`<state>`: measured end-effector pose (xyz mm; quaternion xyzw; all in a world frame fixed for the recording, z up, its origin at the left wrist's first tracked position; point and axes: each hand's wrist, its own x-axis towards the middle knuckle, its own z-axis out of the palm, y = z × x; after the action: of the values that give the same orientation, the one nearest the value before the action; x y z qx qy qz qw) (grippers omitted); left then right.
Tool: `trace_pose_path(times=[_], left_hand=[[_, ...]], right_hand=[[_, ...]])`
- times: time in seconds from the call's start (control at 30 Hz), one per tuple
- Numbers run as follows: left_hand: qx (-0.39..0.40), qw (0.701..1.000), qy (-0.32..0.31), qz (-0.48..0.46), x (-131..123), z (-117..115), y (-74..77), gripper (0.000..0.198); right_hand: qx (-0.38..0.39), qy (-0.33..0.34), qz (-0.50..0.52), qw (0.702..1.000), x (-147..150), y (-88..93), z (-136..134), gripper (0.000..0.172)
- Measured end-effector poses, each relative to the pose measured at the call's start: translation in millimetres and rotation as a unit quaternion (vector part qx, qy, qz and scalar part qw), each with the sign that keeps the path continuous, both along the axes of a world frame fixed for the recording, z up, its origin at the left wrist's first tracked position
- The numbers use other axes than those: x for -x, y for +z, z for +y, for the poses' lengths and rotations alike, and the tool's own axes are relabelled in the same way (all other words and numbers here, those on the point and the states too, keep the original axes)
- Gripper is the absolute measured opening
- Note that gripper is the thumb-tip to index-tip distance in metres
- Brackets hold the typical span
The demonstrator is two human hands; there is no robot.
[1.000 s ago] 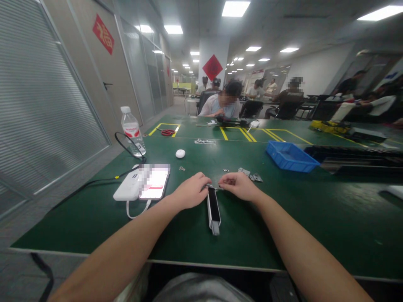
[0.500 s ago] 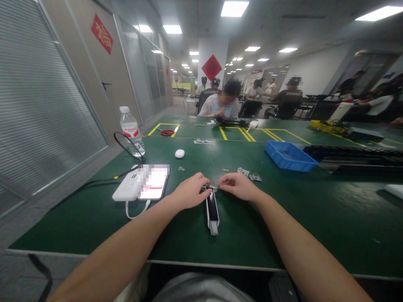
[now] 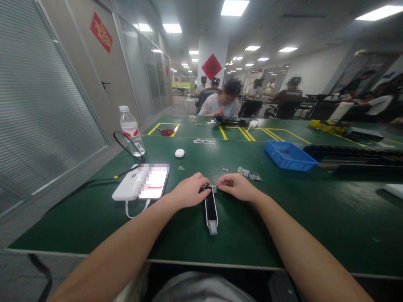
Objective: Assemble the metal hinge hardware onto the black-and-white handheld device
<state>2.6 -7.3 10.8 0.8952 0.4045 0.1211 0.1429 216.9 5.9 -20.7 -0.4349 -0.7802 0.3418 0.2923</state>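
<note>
From the head camera, your left hand (image 3: 192,191) and your right hand (image 3: 235,186) are near each other at the far end of a black-and-white bar (image 3: 211,209).
The bar lies on the green desk (image 3: 176,239) in front of you, with its grey tip toward you; your left fingers are pinching its far end, the thumb on top. A small metal piece (image 3: 214,189) sits at this end, between the hands; your right fingers are bent close together just beside it, but I cannot tell if they pinch something. Flat metal parts (image 3: 243,171) lie just beyond your right hand, small rings (image 3: 181,167) beyond your left, and a blue tray (image 3: 283,162) stands farther to the right.
</note>
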Motion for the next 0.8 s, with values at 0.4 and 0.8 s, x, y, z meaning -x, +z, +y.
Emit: trace_pose_path(times=[0.4,0.8], left_hand=[[0.0,1.0,0.001,0.0,0.8,0.0,0.1,0.032],[-0.008,1.0,-0.003,0.005,0.8,0.5,-0.7,0.032]], right_hand=[[0.023,-0.012,0.032,0.999,1.4,-5.6,2.4,0.015],[0.088,-0.025,0.1,0.991,1.7,-8.5,4.6,0.022]])
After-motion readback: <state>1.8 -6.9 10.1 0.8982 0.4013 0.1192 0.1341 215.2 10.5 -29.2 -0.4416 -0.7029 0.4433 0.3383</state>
